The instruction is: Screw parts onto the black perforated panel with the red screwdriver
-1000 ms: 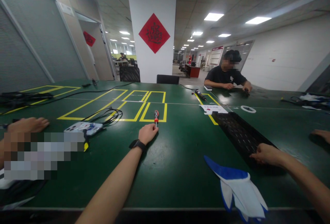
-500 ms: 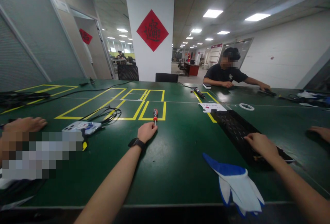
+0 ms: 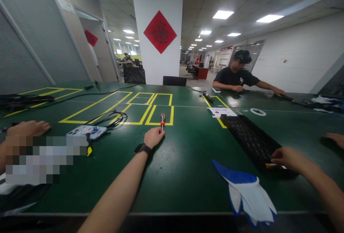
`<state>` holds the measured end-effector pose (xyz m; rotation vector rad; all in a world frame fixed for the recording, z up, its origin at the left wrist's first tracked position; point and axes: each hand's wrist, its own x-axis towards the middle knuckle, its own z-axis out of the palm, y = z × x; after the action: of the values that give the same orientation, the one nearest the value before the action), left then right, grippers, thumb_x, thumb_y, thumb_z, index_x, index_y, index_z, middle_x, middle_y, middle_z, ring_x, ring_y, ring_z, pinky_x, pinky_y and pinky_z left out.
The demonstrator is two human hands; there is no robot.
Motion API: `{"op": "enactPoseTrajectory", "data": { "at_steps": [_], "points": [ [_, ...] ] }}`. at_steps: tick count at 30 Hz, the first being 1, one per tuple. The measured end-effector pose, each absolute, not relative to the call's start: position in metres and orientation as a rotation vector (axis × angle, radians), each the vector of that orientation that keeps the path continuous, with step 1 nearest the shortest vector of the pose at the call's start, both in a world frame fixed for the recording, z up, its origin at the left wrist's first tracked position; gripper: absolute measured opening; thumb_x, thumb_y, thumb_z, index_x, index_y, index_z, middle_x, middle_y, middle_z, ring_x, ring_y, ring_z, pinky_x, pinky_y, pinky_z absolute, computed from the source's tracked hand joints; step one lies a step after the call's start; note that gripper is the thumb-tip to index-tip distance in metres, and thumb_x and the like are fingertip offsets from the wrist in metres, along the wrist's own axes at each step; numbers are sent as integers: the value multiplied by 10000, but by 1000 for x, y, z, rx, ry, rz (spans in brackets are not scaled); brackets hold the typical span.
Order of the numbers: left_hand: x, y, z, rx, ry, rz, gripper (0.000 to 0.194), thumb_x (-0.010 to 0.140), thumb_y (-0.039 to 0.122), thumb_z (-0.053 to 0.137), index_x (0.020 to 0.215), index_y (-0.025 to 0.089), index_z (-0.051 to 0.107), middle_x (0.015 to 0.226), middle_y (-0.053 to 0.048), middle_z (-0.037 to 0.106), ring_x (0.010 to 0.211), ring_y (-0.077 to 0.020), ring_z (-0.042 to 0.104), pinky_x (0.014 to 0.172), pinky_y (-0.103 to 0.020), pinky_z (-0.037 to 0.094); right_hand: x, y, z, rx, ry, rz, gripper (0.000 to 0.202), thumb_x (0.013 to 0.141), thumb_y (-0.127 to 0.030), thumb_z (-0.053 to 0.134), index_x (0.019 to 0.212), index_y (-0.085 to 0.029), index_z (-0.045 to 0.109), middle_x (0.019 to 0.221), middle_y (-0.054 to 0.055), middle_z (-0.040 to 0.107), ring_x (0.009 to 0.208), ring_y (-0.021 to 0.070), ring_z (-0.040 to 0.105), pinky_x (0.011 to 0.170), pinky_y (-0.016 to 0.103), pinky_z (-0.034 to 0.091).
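Note:
My left hand (image 3: 153,137) is closed around the metal shaft of a screwdriver (image 3: 162,118). Its red and black handle points away from me, and a dark watch is on that wrist. On the right, a long black tray (image 3: 249,138) lies slanted, with rows of small light marks inside. At its near end my right hand (image 3: 286,158) has its fingers pinched together over the rim; whatever they hold is too small to make out. A small yellowish piece (image 3: 270,166) shows just below those fingertips.
A blue and white glove (image 3: 247,193) lies near the front edge. Left of me are a phone (image 3: 87,132), cables (image 3: 118,116) and another person's hand (image 3: 29,129). Across the green table sits a person (image 3: 236,75). A white ring (image 3: 258,112) and another hand (image 3: 335,139) are at right.
My right hand has moved right and toward me, from over the tray's middle to its near end. My left hand stays in place with the screwdriver. The person opposite reaches slightly further right.

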<state>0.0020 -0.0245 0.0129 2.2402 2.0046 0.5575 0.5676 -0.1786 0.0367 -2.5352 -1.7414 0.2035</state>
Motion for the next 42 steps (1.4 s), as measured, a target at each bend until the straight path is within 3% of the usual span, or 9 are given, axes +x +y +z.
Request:
{"op": "enactPoseTrajectory", "data": {
  "at_steps": [3,9,13,19,26,32,38,42],
  "points": [
    [2,-25,13,2240,2003,561,318,803,435,385,707,199,576,774,-39,647,694,-161,565,554,-228,309,567,-180,39,-2531,-1785,377,222,644,-363,590,774,-208,683,780,70,680,682,217,639,584,302,442],
    [0,-24,10,2250,2006,589,317,800,442,385,710,208,580,771,-36,645,694,-166,567,551,-232,308,567,-187,47,-2417,-1971,267,196,666,-356,549,765,-245,677,797,53,675,738,239,632,616,322,444],
    [0,-24,10,2260,1993,608,321,798,449,381,695,209,568,753,-30,638,671,-165,559,525,-237,285,561,-185,60,-2306,-1969,350,268,700,-408,526,822,-231,687,882,50,683,829,238,627,722,320,458],
    [1,-26,13,2239,1995,601,321,801,441,386,681,200,560,744,-31,636,659,-154,553,522,-234,280,546,-172,56,-2197,-1839,366,395,653,-438,569,963,-204,641,966,58,673,879,244,623,740,300,474],
    [1,-28,15,2243,1998,593,303,807,413,389,700,197,574,751,-39,641,679,-162,562,541,-235,303,579,-176,38,-2529,-1710,409,185,656,-391,553,666,-248,670,772,106,687,740,295,636,664,408,464],
    [2,-28,15,2225,2012,580,301,805,414,396,703,196,577,759,-36,646,684,-161,570,545,-235,307,588,-173,48,-2470,-1650,666,213,542,-330,646,731,-237,675,789,79,689,793,278,638,730,368,465],
    [0,-25,10,2271,1996,601,314,804,434,385,705,204,575,758,-33,641,675,-164,564,533,-239,293,572,-178,68,-2276,-1662,1060,254,571,-294,596,802,-213,665,797,102,686,771,257,636,703,323,462],
    [0,-25,10,2263,1996,604,316,806,431,387,698,202,577,750,-34,638,675,-164,561,541,-238,302,566,-174,76,-2283,-1705,1023,205,560,-267,595,746,-209,657,767,93,683,761,260,631,695,317,460]
  ]
}}
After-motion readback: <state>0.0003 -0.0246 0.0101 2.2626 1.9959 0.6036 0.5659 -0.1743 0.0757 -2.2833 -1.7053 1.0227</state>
